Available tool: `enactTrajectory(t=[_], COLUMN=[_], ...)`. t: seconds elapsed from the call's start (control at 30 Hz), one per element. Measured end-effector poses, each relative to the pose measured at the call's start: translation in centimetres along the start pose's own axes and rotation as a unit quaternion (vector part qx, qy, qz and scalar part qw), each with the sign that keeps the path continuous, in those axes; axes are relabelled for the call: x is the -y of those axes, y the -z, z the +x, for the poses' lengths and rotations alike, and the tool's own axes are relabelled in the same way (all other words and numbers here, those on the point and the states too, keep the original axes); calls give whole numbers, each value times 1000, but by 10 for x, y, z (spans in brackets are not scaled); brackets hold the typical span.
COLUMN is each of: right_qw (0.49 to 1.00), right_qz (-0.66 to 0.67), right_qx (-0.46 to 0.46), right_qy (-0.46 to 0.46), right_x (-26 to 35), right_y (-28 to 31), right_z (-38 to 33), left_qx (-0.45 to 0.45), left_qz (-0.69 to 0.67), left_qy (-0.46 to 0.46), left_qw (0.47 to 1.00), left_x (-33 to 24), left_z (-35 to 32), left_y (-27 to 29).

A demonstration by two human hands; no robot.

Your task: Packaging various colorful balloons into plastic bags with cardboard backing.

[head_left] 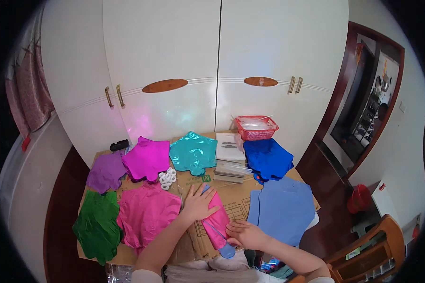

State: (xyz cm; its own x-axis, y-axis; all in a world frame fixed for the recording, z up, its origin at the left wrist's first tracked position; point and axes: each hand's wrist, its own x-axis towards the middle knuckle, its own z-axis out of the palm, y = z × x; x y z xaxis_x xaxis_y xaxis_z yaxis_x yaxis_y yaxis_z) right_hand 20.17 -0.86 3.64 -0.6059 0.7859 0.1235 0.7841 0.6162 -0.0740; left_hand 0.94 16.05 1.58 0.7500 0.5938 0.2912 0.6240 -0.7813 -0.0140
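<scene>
A folded pink foil balloon (215, 214) lies slantwise on the cardboard, with a blue strip (227, 251) showing at its lower end and along its edge. My left hand (198, 203) rests flat on its upper part, fingers spread. My right hand (244, 234) lies against its right edge lower down, fingers stretched toward the foil. Beside my left forearm is a stack of pink star-shaped foil balloons (148, 214). To the right of my hands lie flat blue sheets (288, 212). Whatever is under my palms is hidden.
Flat foil balloons in green (98, 225), purple (106, 170), magenta (146, 158), teal (193, 153) and dark blue (269, 159) ring the cardboard (186, 188). White rings (167, 179), packaged cards (230, 148) and a red basket (257, 128) stand toward the cabinet. A wooden chair (377, 254) is at right.
</scene>
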Motion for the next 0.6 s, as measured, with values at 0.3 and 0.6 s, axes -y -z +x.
enactTrajectory(t=[0.3, 0.6], right_qw=[983, 986], right_qz=[-107, -55], right_qx=[-105, -136], right_qy=[-109, -82], right_x=[37, 34], right_y=[-17, -17], right_z=[32, 30], left_qx=[-130, -62], left_qz=[-74, -470], left_qy=[155, 276], left_qw=[977, 836], left_x=[-8, -3], left_z=[-11, -46], left_y=[11, -8])
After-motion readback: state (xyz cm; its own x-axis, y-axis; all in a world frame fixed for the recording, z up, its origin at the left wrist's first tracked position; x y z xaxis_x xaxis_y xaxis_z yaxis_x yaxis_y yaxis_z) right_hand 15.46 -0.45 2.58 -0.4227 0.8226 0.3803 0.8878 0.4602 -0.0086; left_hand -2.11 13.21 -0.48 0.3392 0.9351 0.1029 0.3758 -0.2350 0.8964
